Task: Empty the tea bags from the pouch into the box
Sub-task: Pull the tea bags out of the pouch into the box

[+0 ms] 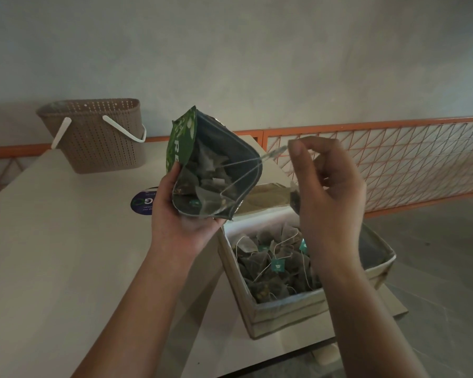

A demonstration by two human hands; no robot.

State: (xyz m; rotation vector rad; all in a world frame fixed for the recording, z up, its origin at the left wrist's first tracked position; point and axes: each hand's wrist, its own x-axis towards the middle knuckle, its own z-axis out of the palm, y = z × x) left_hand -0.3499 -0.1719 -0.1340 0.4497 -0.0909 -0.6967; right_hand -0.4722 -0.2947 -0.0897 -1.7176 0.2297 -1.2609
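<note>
My left hand grips a green pouch from below, its open mouth turned toward me, with several tea bags visible inside. My right hand is raised beside the pouch, pinching tea bag strings that stretch taut out of the pouch mouth; a dark tea bag hangs by its palm. Below sits an open beige box, partly filled with several tea bags with teal tags.
The box stands near the right edge of a pale table. A brown perforated basket with white handles is at the back left. A round purple sticker lies behind my left hand. An orange mesh railing runs along the right.
</note>
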